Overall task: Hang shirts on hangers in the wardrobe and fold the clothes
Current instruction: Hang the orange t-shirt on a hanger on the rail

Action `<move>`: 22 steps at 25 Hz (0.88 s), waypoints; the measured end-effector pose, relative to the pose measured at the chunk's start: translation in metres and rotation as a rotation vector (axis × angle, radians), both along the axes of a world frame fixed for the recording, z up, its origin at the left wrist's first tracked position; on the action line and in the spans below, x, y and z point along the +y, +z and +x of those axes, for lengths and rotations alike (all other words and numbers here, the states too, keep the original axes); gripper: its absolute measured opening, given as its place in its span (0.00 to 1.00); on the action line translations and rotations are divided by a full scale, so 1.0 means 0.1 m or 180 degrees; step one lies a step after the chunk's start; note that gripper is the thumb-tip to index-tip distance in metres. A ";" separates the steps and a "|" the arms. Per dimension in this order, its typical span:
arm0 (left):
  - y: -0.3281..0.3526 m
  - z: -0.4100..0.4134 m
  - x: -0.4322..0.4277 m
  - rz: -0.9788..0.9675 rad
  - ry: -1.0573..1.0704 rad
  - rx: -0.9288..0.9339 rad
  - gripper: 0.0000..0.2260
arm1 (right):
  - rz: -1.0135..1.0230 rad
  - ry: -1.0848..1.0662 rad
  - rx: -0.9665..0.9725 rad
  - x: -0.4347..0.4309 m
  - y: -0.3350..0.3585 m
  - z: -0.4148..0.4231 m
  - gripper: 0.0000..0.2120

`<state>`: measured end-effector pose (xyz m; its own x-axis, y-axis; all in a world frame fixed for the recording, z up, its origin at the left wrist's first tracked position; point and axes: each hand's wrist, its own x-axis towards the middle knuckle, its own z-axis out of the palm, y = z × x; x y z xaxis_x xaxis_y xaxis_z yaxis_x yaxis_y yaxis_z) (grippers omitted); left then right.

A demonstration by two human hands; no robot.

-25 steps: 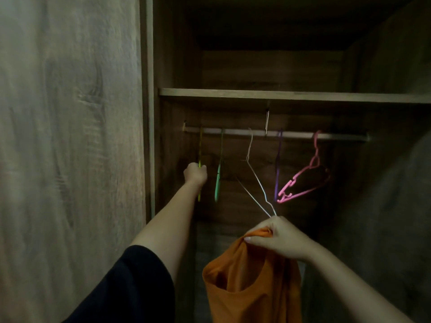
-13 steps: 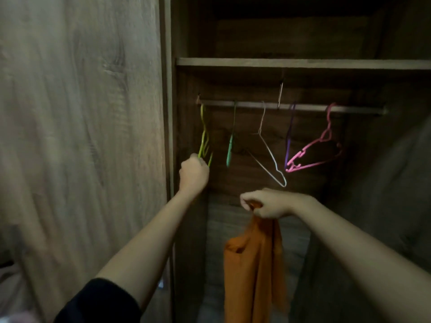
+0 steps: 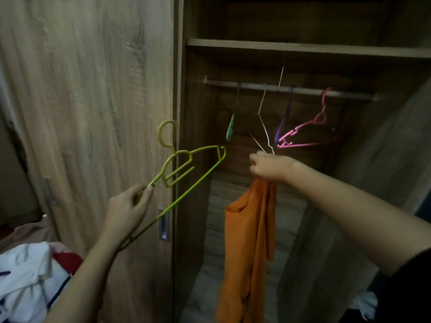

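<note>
A thin yellow-green plastic hanger [image 3: 186,169], with a round hook and notched shoulders, is pinched at one end by the fingers of the left hand [image 3: 127,212] in front of the grained wooden wardrobe door [image 3: 93,94]. A limp orange fabric shirt [image 3: 248,248] is gripped in the closed right hand [image 3: 270,166] below the metal wardrobe rail [image 3: 289,89], on which green, white wire, purple and pink hangers are hung. Compared with half a second earlier, the yellow-green hanger has been lifted off the rail and drawn out to the left.
</note>
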<state>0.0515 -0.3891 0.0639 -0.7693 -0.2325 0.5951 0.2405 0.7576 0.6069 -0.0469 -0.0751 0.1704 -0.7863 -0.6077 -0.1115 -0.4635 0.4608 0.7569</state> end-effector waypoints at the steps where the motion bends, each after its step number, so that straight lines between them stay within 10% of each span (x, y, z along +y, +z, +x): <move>1: -0.02 0.05 -0.09 0.0068 -0.0103 -0.0020 0.08 | 0.0043 0.0055 0.0000 0.05 0.03 0.06 0.13; 8: -0.02 0.29 -0.33 0.0337 -0.0855 -0.0136 0.06 | 0.0324 -0.0325 0.0352 0.19 0.08 0.30 0.15; 15: 0.08 0.34 -0.35 0.0138 -0.1243 -0.0038 0.09 | -0.2069 -0.1028 -0.0595 0.31 0.02 0.39 0.30; 22: 0.19 0.07 0.18 -0.0102 -0.2030 0.0019 0.16 | -0.2424 -0.0522 -0.1363 -0.22 0.04 0.64 0.34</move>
<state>0.0585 -0.3708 0.0831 -0.7473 0.2881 0.5988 0.6535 0.4821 0.5836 0.0174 -0.0969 0.1748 -0.8535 -0.5203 -0.0275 -0.5204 0.8539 -0.0050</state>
